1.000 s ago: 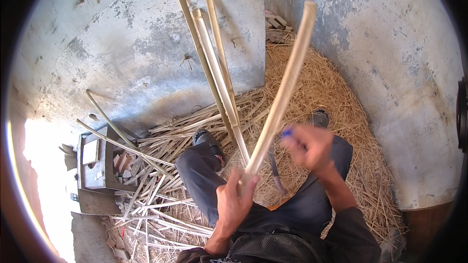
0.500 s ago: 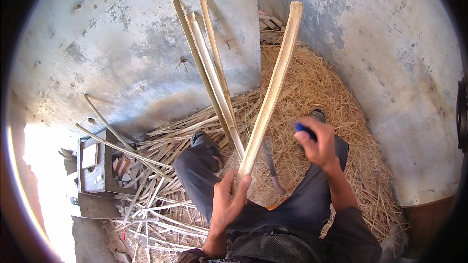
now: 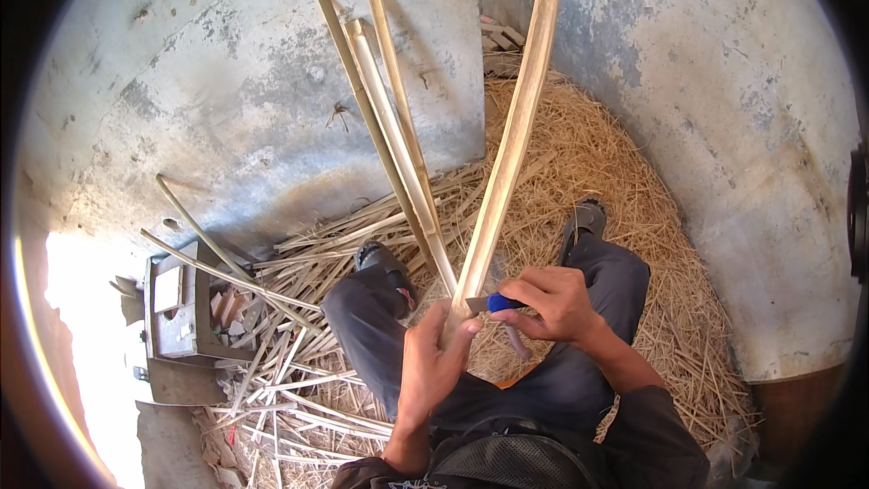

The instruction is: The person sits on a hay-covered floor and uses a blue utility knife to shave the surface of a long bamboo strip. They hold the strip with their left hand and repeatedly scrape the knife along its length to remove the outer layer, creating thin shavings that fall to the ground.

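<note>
A long split bamboo strip [image 3: 511, 140] rises away from me, slightly tilted, its hollow inner face showing. My left hand [image 3: 427, 367] is closed round its near end, thumb on top. My right hand [image 3: 554, 308] grips a knife [image 3: 501, 302] with a blue handle. Its short blade lies against the strip just above my left fingers; part of the handle is hidden by my fingers. Between my legs, a tool with a wooden handle [image 3: 519, 344] lies on the shavings, mostly covered by my right hand and the strip.
Several bamboo lengths [image 3: 391, 131] lean on the grey wall [image 3: 208, 109] ahead. Loose strips [image 3: 312, 412] lie at the left beside a box [image 3: 186, 335] near some scraps. A heap of shavings [image 3: 597, 154] spreads between the walls and around my shoes [image 3: 584, 222].
My right hand has swung left and down with the blue-handled knife, bringing the blade onto the strip. The bamboo strip has shifted slightly, its far end now higher in view.
</note>
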Motion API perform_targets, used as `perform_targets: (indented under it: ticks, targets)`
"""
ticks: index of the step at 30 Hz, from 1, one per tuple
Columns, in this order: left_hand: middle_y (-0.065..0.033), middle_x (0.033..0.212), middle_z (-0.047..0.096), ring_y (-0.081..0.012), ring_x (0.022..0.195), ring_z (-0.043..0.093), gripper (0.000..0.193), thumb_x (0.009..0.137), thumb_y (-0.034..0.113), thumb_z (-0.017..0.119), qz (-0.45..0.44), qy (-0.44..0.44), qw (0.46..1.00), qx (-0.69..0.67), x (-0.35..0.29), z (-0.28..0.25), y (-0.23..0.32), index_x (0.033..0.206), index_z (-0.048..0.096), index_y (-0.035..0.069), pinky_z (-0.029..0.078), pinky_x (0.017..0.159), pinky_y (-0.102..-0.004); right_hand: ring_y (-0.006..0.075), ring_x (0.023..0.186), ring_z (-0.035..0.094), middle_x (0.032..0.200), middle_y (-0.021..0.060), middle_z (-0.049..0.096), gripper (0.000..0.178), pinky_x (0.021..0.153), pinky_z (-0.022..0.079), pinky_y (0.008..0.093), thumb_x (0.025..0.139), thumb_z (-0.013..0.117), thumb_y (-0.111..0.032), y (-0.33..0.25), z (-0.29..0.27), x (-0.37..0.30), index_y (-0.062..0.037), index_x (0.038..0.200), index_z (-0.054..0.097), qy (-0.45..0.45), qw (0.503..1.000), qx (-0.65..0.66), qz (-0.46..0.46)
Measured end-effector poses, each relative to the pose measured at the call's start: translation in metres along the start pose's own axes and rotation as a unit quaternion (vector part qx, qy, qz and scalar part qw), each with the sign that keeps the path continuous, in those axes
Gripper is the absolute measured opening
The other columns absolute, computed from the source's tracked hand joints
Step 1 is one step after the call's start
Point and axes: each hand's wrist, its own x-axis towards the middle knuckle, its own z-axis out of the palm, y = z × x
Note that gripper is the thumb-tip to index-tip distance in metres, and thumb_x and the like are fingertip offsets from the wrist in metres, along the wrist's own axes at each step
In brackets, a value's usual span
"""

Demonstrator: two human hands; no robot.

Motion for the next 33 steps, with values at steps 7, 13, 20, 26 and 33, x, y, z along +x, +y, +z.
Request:
perform_targets:
  ticks: [7, 13, 20, 26, 33]
  targets:
    - [0.003, 0.068, 0.058, -0.0041, 0.058, 0.053, 0.025, 0.109, 0.019, 0.072, -0.013, -0.012, 1.0, -0.025, 0.004, 0.001, -0.004, 0.12, 0.065, -0.002, 0.042, 0.053, -0.0247, 0.0198, 0.056, 0.062, 0.073, -0.0007, 0.059, 0.03, 0.051, 0.047, 0.0355, 0.092, 0.084, -0.043, -0.002, 0.003, 0.002, -0.0151, 0.103, 0.078, -0.008, 1.0, -0.011, -0.001]
    - [-0.0048, 0.068, 0.061, -0.009, 0.061, 0.053, 0.028, 0.107, 0.023, 0.075, 0.019, 0.026, 0.997, 0.067, 0.005, 0.006, -0.002, 0.115, 0.067, -0.003, 0.044, 0.056, -0.0317, 0.0192, 0.054, 0.06, 0.074, -0.0008, 0.061, 0.03, 0.05, 0.047, 0.0346, 0.09, 0.087, -0.04, 0.0, 0.003, 0.005, -0.0151, 0.105, 0.079, 0.01, 1.0, 0.002, 0.001]
    - [-0.004, 0.066, 0.058, -0.0079, 0.063, 0.049, 0.023, 0.107, 0.019, 0.072, 0.039, 0.055, 0.99, 0.122, 0.004, 0.009, 0.004, 0.11, 0.069, -0.003, 0.04, 0.057, -0.0309, 0.018, 0.052, 0.059, 0.075, -0.0025, 0.064, 0.031, 0.049, 0.046, 0.0329, 0.089, 0.088, -0.042, -0.002, -0.001, 0.008, -0.0157, 0.103, 0.08, 0.01, 0.999, -0.03, 0.003]
    - [-0.0079, 0.067, 0.06, -0.0093, 0.062, 0.049, 0.024, 0.107, 0.021, 0.072, 0.041, 0.057, 0.987, 0.141, 0.004, 0.008, 0.0, 0.109, 0.069, -0.003, 0.04, 0.057, -0.032, 0.0176, 0.052, 0.058, 0.073, -0.0029, 0.064, 0.031, 0.049, 0.045, 0.0323, 0.089, 0.088, -0.043, 0.0, 0.0, 0.007, -0.0164, 0.102, 0.08, 0.01, 0.999, -0.045, 0.001]
    - [-0.0128, 0.063, 0.054, -0.0112, 0.058, 0.046, 0.029, 0.107, 0.023, 0.072, 0.044, 0.054, 0.984, 0.163, -0.006, 0.012, -0.009, 0.099, 0.063, -0.003, 0.039, 0.054, -0.0354, 0.0184, 0.052, 0.06, 0.071, -0.0008, 0.065, 0.03, 0.049, 0.045, 0.0332, 0.09, 0.087, -0.043, 0.015, -0.012, 0.015, -0.0148, 0.097, 0.079, 0.058, 0.996, -0.064, 0.039]
